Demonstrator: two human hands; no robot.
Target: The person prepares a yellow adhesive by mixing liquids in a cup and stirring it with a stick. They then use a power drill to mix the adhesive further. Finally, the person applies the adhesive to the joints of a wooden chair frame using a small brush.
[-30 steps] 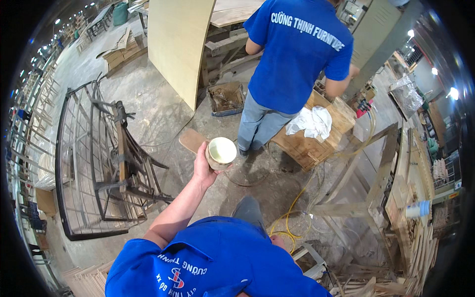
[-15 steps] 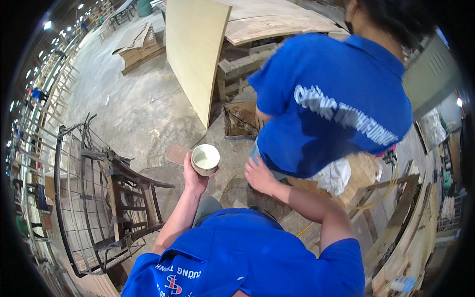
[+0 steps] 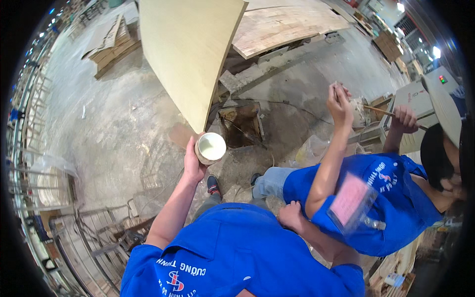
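Note:
My left hand point(image 3: 194, 162) is wrapped round a cup point(image 3: 210, 148) with a white inside and some pale contents. The cup's mouth faces up. Just beyond this hand is a flat reddish-brown piece point(image 3: 182, 135); whether it is held or lies on the floor I cannot tell. Down at my right side, my right hand point(image 3: 291, 216) has its fingers curled, with nothing visible in them. It is close against the blue shirt point(image 3: 316, 173) of a person on my right. That person's one hand point(image 3: 340, 101) is raised, while the other point(image 3: 404, 120) grips a thin stick point(image 3: 378, 110).
A large pale panel point(image 3: 193, 44) stands tilted ahead, its lower corner near the cup. Beyond it are wooden boards point(image 3: 292, 24) and a square floor pit point(image 3: 241, 123). Stacked sheets point(image 3: 111, 49) lie far left; a metal rack point(image 3: 91, 237) stands near left. A grey cabinet point(image 3: 410, 109) is at right.
The person on my right has turned from back-on to side-on, with both hands now showing. My right hand has drawn back and its fingers have curled. The cup stays in my left hand.

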